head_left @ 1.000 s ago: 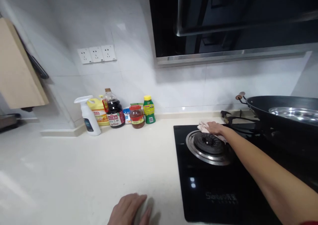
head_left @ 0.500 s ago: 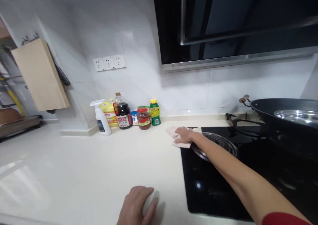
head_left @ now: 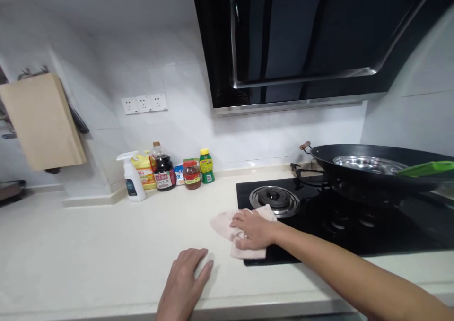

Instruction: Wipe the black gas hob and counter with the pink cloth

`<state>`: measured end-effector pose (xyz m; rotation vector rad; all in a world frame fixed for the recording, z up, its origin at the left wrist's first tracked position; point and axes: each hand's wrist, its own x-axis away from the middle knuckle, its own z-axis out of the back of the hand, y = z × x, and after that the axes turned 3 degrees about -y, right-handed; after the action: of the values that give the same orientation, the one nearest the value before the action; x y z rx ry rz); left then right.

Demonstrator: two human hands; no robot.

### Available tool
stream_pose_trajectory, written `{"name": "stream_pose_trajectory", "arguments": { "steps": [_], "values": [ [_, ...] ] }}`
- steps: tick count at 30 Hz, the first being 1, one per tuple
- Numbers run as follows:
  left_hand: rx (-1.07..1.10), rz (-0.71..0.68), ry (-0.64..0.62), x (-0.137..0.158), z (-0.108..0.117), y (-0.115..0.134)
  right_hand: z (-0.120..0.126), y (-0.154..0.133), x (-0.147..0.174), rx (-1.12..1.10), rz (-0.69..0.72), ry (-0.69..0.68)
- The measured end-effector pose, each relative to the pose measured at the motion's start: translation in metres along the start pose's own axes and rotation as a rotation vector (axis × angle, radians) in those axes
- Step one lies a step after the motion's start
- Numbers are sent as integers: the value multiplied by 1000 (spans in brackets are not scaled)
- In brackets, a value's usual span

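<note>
My right hand (head_left: 252, 229) presses down on a pale pink cloth (head_left: 222, 224), fingers curled over it. The cloth lies across the left edge of the black gas stove (head_left: 283, 238), partly on the white countertop (head_left: 117, 255). Just behind the cloth is the stove's left burner (head_left: 275, 199), with a shiny metal ring. My left hand (head_left: 185, 279) rests by the counter's front edge, holding nothing, its thumb apart from the fingers.
A large wok (head_left: 365, 179) holding a metal lid or dish and a green-handled utensil sits on the right burner. Along the wall stand a spray bottle (head_left: 132, 179), a soy sauce bottle (head_left: 163, 169), a red-lidded jar (head_left: 192, 175) and a green bottle (head_left: 206, 166). Overhead hangs a black range hood (head_left: 283, 42).
My right hand has drawn the cloth from beside the burner toward the front of the stove's left edge. The view has shifted right, showing more of the wok. My left hand stays on the counter.
</note>
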<state>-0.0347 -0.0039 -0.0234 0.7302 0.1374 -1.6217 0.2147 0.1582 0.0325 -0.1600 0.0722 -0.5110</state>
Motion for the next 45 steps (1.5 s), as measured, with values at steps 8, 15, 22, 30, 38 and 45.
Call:
{"name": "stream_pose_trajectory", "arguments": {
  "steps": [8,15,22,30,38,45],
  "values": [
    [-108,7,-13,1,-2,1,-2,29,104,-26,-207,108],
    [-107,54,-100,0,5,14,6,77,145,20,-624,131],
    [-147,46,-146,-2,8,18,1,67,115,23,-872,170],
    [-91,106,-150,-5,10,24,-16,-16,70,13,-632,133],
    [-88,76,-96,-2,6,11,-37,-96,78,23,-257,314],
    [-96,49,-69,-3,5,2,-35,-36,146,47,-416,484]
  ]
}}
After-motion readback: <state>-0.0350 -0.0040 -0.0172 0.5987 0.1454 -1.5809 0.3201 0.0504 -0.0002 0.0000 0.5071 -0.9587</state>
